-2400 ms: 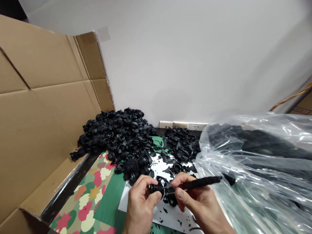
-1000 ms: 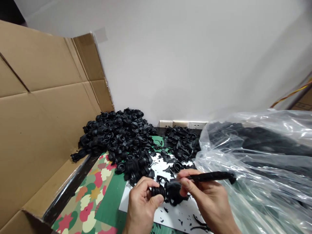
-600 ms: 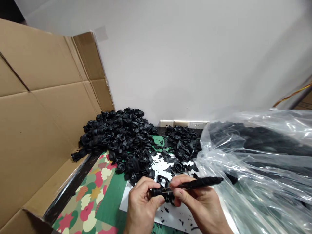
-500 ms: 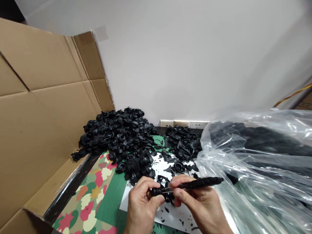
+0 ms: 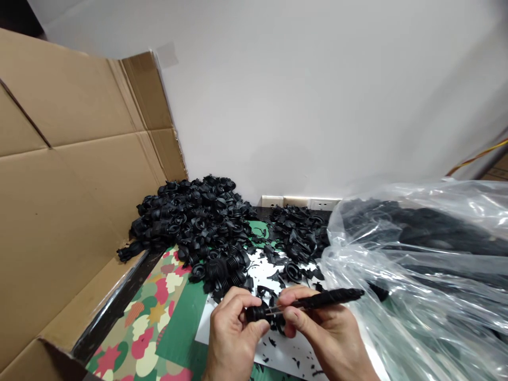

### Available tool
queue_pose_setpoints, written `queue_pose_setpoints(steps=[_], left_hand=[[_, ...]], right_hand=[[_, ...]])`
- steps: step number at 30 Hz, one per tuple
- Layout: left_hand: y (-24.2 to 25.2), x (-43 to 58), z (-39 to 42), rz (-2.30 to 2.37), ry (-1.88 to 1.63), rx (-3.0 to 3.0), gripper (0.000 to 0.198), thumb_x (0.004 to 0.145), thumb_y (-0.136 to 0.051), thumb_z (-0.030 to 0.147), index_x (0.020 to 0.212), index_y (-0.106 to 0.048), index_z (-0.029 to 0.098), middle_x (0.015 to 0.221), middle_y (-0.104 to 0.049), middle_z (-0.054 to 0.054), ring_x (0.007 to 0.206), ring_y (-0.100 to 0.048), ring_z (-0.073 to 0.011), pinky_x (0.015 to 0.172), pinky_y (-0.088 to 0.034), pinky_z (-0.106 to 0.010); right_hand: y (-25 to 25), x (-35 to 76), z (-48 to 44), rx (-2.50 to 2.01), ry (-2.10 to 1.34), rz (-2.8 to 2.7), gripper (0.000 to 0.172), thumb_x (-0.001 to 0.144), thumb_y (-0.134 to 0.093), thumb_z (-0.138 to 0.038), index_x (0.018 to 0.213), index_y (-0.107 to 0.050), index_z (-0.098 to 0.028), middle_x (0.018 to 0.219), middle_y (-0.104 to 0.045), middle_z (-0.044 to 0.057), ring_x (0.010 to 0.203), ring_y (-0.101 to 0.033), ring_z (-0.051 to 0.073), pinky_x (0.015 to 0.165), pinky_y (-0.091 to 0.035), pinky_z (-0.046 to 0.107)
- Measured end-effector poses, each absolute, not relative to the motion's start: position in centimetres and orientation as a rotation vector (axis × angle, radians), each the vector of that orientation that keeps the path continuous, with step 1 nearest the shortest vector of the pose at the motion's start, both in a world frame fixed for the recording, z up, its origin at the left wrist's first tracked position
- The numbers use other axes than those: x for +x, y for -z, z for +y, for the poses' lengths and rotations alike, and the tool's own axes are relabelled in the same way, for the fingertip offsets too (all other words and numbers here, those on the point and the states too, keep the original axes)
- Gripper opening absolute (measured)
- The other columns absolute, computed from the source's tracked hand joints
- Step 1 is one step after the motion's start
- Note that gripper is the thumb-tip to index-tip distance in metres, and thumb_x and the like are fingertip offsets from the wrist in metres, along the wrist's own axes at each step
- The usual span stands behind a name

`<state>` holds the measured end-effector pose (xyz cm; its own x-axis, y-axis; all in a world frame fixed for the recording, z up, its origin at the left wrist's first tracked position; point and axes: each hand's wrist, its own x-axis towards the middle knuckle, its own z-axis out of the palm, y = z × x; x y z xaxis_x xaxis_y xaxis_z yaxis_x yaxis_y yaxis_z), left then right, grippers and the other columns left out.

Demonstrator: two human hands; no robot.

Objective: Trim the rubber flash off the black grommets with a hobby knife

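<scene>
Between its thumb and fingers, my left hand (image 5: 234,333) grips a small ribbed black rubber part (image 5: 256,313). My right hand (image 5: 325,328) holds a pair of tweezers (image 5: 331,298), its handle wrapped in black, pointing left. The thin metal tips reach the right end of the rubber part; whether they pinch it I cannot tell. Under the hands lies a white sheet (image 5: 264,272) strewn with black scraps. More black pieces lie just behind the fingers, partly hidden by them.
A large heap of black ribbed parts (image 5: 198,222) stands at the back left, beside a cardboard panel (image 5: 79,185). A smaller pile of black scraps (image 5: 299,233) lies near the wall sockets (image 5: 323,203). A clear plastic bag (image 5: 397,254) of black pieces fills the right side.
The tweezer tips and the rubber part have shifted very slightly against each other. Both hands keep their grip and almost the same place.
</scene>
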<state>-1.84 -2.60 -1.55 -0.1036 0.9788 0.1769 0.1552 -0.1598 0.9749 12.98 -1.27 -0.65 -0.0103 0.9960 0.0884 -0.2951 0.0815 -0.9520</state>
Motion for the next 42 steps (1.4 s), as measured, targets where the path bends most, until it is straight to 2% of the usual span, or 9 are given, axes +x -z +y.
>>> queue_pose_setpoints(steps=[9,19,24,29,31,35,40,42], left_hand=[[1.8,-1.9,-2.5,1.404,-1.289,1.415,0.018,0.061,-0.064,0.004,0.073,-0.068,0.017,0.077,-0.056,-0.002,0.064,-0.054,-0.0157,0.054,-0.042,-0.024],[1.9,-1.8,-2.6,1.373,-1.342,1.444,0.01,0.063,-0.071,0.012,0.071,-0.07,0.017,0.074,-0.058,-0.003,0.057,-0.051,-0.0139,0.049,-0.039,-0.023],[2.0,-1.8,-2.6,1.373,-1.272,1.458,0.008,0.064,-0.073,0.017,0.071,-0.07,0.017,0.07,-0.054,-0.001,0.056,-0.048,-0.0135,0.048,-0.036,-0.023],[2.2,-1.4,-3.0,1.294,-1.187,1.457,0.02,0.055,-0.066,-0.001,0.064,-0.068,0.017,0.068,-0.055,0.0,0.061,-0.049,-0.0144,0.051,-0.034,-0.022],[2.2,-1.2,-3.1,1.289,-1.228,1.404,0.024,0.052,-0.064,-0.003,0.064,-0.067,0.017,0.07,-0.055,0.0,0.061,-0.05,-0.0144,0.051,-0.034,-0.022],[2.0,-1.1,-2.9,1.289,-1.253,1.373,0.022,0.054,-0.063,-0.001,0.067,-0.067,0.017,0.071,-0.054,0.0,0.059,-0.049,-0.0136,0.051,-0.034,-0.023],[1.7,-1.2,-2.6,1.303,-1.281,1.342,0.023,0.054,-0.064,0.0,0.069,-0.068,0.017,0.073,-0.055,0.0,0.059,-0.048,-0.0132,0.051,-0.035,-0.023],[1.6,-1.2,-2.5,1.283,-1.304,1.324,0.023,0.053,-0.065,0.0,0.068,-0.068,0.017,0.073,-0.055,0.0,0.06,-0.05,-0.0134,0.052,-0.036,-0.022]], right_hand=[[0.9,12.7,-1.3,-0.895,-1.308,-1.05,0.019,0.067,-0.075,-0.037,0.071,-0.071,-0.019,0.059,-0.061,0.0,0.048,-0.055,0.013,0.049,-0.046,0.026],[2.4,13.0,-0.8,-0.817,-1.272,-1.243,0.013,0.075,-0.07,-0.032,0.078,-0.068,-0.02,0.07,-0.063,0.002,0.051,-0.059,0.013,0.049,-0.05,0.024],[2.4,12.5,-1.6,-0.783,-0.813,-1.608,0.009,0.084,-0.058,-0.025,0.079,-0.064,-0.021,0.071,-0.064,0.003,0.053,-0.061,0.015,0.049,-0.051,0.025],[1.3,14.1,-0.5,-0.723,-0.238,-1.756,0.019,0.083,-0.051,-0.008,0.085,-0.064,-0.022,0.07,-0.066,0.004,0.064,-0.064,0.017,0.055,-0.051,0.024],[1.2,15.1,0.4,-0.832,-0.082,-1.669,0.016,0.081,-0.056,-0.008,0.087,-0.062,-0.022,0.078,-0.067,0.005,0.067,-0.065,0.018,0.057,-0.052,0.025],[2.0,15.8,1.1,-1.01,-0.404,-1.473,0.004,0.083,-0.059,-0.023,0.085,-0.062,-0.021,0.076,-0.065,0.004,0.05,-0.06,0.014,0.045,-0.05,0.025],[2.0,15.1,0.3,-1.039,-0.83,-1.395,0.014,0.082,-0.06,-0.033,0.083,-0.061,-0.019,0.066,-0.061,0.001,0.049,-0.057,0.014,0.046,-0.048,0.025],[1.6,14.8,0.1,-0.995,-0.952,-1.37,0.019,0.083,-0.058,-0.037,0.081,-0.059,-0.018,0.07,-0.06,0.001,0.049,-0.056,0.013,0.046,-0.047,0.025]])
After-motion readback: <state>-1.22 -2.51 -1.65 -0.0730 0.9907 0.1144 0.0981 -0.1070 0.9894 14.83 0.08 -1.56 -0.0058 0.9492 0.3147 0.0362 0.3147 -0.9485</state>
